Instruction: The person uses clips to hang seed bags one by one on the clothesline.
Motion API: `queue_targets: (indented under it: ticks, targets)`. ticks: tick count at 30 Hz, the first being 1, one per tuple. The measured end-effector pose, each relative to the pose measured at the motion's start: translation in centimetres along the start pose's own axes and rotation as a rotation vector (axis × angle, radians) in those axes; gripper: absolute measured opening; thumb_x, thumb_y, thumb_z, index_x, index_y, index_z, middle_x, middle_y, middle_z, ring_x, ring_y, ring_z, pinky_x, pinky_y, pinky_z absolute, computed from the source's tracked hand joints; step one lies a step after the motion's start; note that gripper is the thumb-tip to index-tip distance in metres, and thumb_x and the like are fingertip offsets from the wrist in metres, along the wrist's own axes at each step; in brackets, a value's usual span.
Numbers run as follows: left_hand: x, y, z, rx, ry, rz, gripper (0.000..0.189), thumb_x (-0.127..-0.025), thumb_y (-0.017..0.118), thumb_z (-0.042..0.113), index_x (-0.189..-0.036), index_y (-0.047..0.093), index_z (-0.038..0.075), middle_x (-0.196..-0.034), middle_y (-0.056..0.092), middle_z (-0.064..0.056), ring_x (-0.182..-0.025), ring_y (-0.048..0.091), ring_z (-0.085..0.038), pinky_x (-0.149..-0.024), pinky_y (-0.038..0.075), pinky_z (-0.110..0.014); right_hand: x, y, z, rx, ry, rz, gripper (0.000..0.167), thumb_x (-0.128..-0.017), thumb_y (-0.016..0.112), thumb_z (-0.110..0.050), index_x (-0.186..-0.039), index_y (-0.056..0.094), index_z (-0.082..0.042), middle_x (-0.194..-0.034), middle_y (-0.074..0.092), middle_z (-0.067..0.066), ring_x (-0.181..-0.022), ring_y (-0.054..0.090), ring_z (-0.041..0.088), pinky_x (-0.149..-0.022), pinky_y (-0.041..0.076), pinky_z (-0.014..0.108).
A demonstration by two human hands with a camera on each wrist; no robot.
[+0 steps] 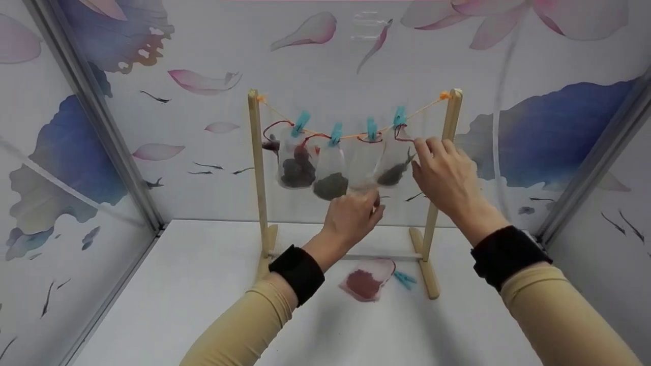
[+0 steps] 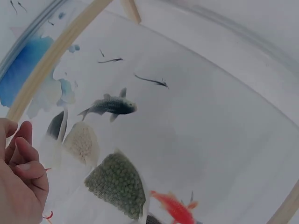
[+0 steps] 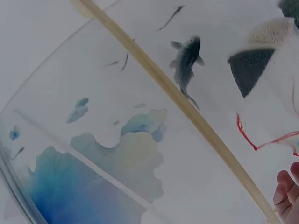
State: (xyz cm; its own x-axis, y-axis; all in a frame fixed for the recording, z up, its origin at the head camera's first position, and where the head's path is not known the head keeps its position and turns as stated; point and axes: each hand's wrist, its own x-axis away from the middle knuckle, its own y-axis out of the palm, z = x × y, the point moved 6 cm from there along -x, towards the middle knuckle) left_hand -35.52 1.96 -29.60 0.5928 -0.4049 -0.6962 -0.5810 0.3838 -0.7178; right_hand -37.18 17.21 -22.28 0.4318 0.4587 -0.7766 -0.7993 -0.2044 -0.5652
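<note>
Several small mesh drawstring bags hang on an orange line (image 1: 351, 136) from blue clothespins (image 1: 372, 129). My right hand (image 1: 445, 175), fingers loosely bent, is beside the rightmost bag, which has dark contents (image 3: 251, 67). Its red drawstring (image 3: 273, 140) runs close by my fingertips and ends in a loose tassel. My left hand (image 1: 352, 216) is below the bag with pale contents (image 2: 80, 142), its fingers loosely curled around nothing. To the left hang a bag of green beans (image 2: 117, 184) and another dark-filled bag (image 1: 297, 170).
The line is tied between two wooden posts (image 1: 257, 168) of a stand. A bag with reddish contents (image 1: 363, 283) lies on the white table (image 1: 203, 305), with a blue clothespin (image 1: 405, 279) by its cord. Printed panels with fish and petals stand behind and at both sides.
</note>
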Motion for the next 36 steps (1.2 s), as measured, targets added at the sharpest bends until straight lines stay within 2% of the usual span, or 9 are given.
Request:
queue_targets:
  ticks: [3,6,10,13,16,19,22,29,36]
  targets:
    - [1.9,1.7,-0.1,0.068,-0.048,-0.130,0.013,-0.094,0.068,0.026,-0.087,0.068,0.015,-0.075,0.072,0.004,-0.064,0.066,-0.009,-0.053,0.051,-0.024,3.0,1.5,-0.6,-0.045,0.030,-0.028,0.026,-0.089,0.071,-0.011,-0.108,0.058,0.001,-0.090,0.061,0.019,-0.075,0.059,0.037,-0.058,0.052,0.046]
    - [4.6,3.7,0.1,0.167,-0.136,-0.368,0.013,-0.094,0.068,0.026,-0.095,0.072,0.014,-0.085,0.074,0.002,-0.076,0.068,-0.011,-0.062,0.052,-0.024,6.4,3.6,-1.5,-0.101,0.074,-0.134,0.018,-0.087,0.072,-0.008,-0.098,0.060,0.000,-0.082,0.061,0.017,-0.070,0.059,0.035,-0.055,0.052,0.045]
    - [9.1,6.4,0.8,0.352,-0.237,-0.611,0.017,-0.093,0.069,0.024,-0.103,0.075,0.012,-0.095,0.074,-0.001,-0.085,0.067,-0.011,-0.072,0.053,-0.023,12.1,7.2,-3.2,-0.240,0.185,-0.477,0.008,-0.088,0.071,-0.006,-0.087,0.065,-0.002,-0.075,0.063,0.013,-0.066,0.061,0.028,-0.055,0.053,0.041]
    - [12.0,8.2,1.4,0.484,-0.241,-0.667,0.017,-0.093,0.070,0.020,-0.104,0.074,0.009,-0.097,0.074,-0.002,-0.087,0.067,-0.010,-0.075,0.053,-0.020,16.9,9.7,-4.8,-0.343,0.300,-0.772,0.011,-0.087,0.073,-0.008,-0.094,0.067,-0.002,-0.084,0.067,0.014,-0.076,0.065,0.030,-0.064,0.055,0.045]
    - [14.3,9.7,2.1,0.579,-0.249,-0.709,0.018,-0.092,0.072,0.018,-0.107,0.073,0.007,-0.098,0.074,-0.004,-0.090,0.068,-0.011,-0.078,0.053,-0.019,20.9,11.5,-6.4,-0.399,0.393,-0.940,0.033,-0.087,0.075,-0.010,-0.115,0.062,-0.001,-0.110,0.063,0.023,-0.097,0.064,0.042,-0.075,0.055,0.055]
    - [16.0,11.1,2.6,0.643,-0.311,-0.756,0.022,-0.091,0.073,0.019,-0.109,0.072,0.007,-0.101,0.074,-0.005,-0.093,0.068,-0.012,-0.079,0.053,-0.022,23.2,12.6,-7.8,-0.435,0.447,-0.952,0.051,-0.088,0.073,-0.009,-0.133,0.052,0.001,-0.130,0.052,0.032,-0.111,0.056,0.055,-0.079,0.054,0.062]
    - [17.3,12.2,3.0,0.671,-0.357,-0.767,0.024,-0.090,0.073,0.021,-0.111,0.071,0.008,-0.102,0.073,-0.005,-0.095,0.067,-0.012,-0.082,0.053,-0.023,24.4,13.1,-8.8,-0.454,0.454,-0.907,0.055,-0.088,0.071,-0.006,-0.137,0.048,0.005,-0.140,0.045,0.035,-0.115,0.051,0.062,-0.078,0.054,0.065]
    - [19.3,12.8,2.9,0.731,-0.426,-0.707,0.028,-0.091,0.073,0.017,-0.115,0.067,0.007,-0.104,0.069,-0.005,-0.095,0.064,-0.014,-0.084,0.052,-0.025,25.7,12.6,-10.2,-0.423,0.415,-0.819,0.033,-0.082,0.073,-0.001,-0.111,0.061,0.009,-0.133,0.058,0.024,-0.105,0.053,0.046,-0.066,0.056,0.058]
    - [19.9,11.7,2.0,0.800,-0.529,-0.738,0.040,-0.088,0.075,0.014,-0.124,0.062,0.005,-0.110,0.067,-0.006,-0.096,0.063,-0.018,-0.082,0.052,-0.029,26.1,10.6,-11.9,-0.587,0.386,-0.897,0.010,-0.087,0.071,-0.001,-0.091,0.064,0.004,-0.122,0.066,0.025,-0.109,0.060,0.045,-0.096,0.048,0.060]
